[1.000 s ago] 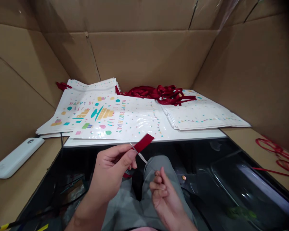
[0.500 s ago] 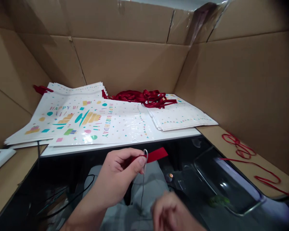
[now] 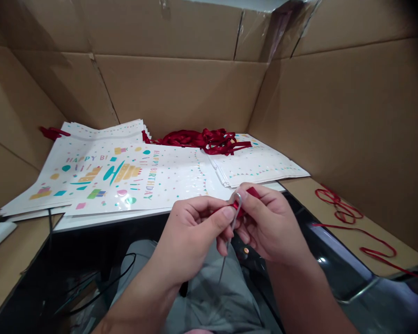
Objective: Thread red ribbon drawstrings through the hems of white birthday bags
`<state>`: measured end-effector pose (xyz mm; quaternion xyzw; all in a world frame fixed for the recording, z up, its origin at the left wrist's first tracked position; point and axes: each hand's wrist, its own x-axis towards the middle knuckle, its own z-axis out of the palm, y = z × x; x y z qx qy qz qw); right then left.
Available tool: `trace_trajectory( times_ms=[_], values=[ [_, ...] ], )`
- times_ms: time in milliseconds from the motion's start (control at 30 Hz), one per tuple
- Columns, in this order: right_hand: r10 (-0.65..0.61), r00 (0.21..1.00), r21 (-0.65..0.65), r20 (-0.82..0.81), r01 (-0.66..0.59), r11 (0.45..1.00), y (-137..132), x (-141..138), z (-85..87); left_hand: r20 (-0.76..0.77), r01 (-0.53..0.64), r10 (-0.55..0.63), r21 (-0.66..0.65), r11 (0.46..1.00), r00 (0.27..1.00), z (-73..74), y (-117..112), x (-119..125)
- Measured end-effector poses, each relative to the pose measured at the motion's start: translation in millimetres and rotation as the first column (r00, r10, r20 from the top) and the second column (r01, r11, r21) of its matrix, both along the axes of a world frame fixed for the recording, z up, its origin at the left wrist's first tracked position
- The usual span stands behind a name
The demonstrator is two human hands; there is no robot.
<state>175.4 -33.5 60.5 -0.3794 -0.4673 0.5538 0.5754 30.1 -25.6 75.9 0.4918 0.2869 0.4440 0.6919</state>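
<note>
Legible lettering: "HAPPY BIRTHDAY", set sideways, on the upper printed sheet [image 3: 135, 185], front-left of the red ribbon pile [image 3: 186, 138]. Lower printed sheet [image 3: 73, 175], farther left of that pile, reads "HAPPY BI", remainder covered.

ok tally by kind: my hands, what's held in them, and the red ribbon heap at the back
Hands: 2, left hand and right hand
Red strip: 1
Grey loop: 1
Ribbon heap: 1
Total: 5
</note>
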Motion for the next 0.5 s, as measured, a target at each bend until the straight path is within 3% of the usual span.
trace_trajectory(
  times_ms=[133, 233, 367, 500],
  values=[
    [-0.058, 0.988, -0.187, -0.145, 0.031, 0.982, -2.1, -10.9, -34.4, 0.167, 0.053, -0.008, -0.265, 0.963, 0.986, -31.9, 7.9, 2.7],
    [-0.140, 0.961, -0.223, -0.238, 0.087, 0.971, -6.6, -25.3, -61.8, 0.205, 0.052, 0.031, -0.391, 0.919, 0.978, -57.3, 9.3, 3.2],
    [-0.234, 0.922, -0.234, -0.308, 0.165, 0.958, -10.4, -40.8, -80.2, 0.171, -0.004, 0.071, -0.365, 0.931, 0.983, -76.5, 0.8, 8.5],
    [-0.181, 0.932, -0.292, -0.314, 0.086, 0.953, -15.7, -48.0, -83.7, 0.083, -0.188, 0.212, -0.237, 0.953, 0.974, -82.4, -17.5, 18.2]
  ],
)
